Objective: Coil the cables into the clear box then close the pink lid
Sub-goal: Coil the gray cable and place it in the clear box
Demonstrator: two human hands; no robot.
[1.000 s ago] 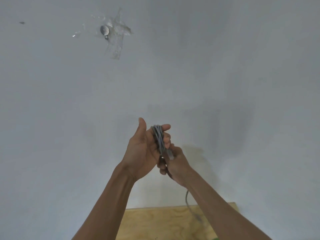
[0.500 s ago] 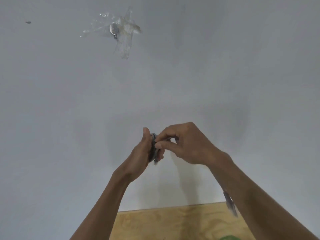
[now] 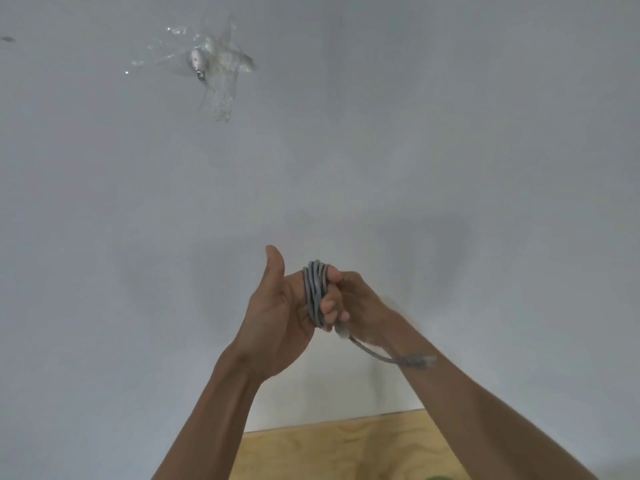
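1. The grey network cable sat as a tight bundle of loops wrapped around the fingers of the left hand, raised in front of a pale wall and well above the plywood bench.
2. The bundle's long axis ran near upright, from about 12 o'clock at the fingertips down to 6 o'clock at the heel of the palm.
3. The left hand was open and flat, with its thumb pointing up at 12 o'clock; it carried the loops and did not clench them.
4. The right hand lay at 3 o'clock of the bundle, touching it, its fingers curled closed on the outer side of the loops.
5. A short free tail left the bottom of the bundle and ran toward 4 o'clock, ending in a clear plug that lay across the right forearm.
6. That tail was likely the point the next move turned on: only a little cable was left unwound, and the right hand was the nearer one to it.
7. The cable looked round, matte grey and fairly stiff, with about five turns side by side; the loops looked likely to spring apart if released.
8. Neither the clear box nor the pink lid was in view, so their direction from the hands could not be told.
9. A scrap of clear tape was stuck high on the wall, toward 11 o'clock.
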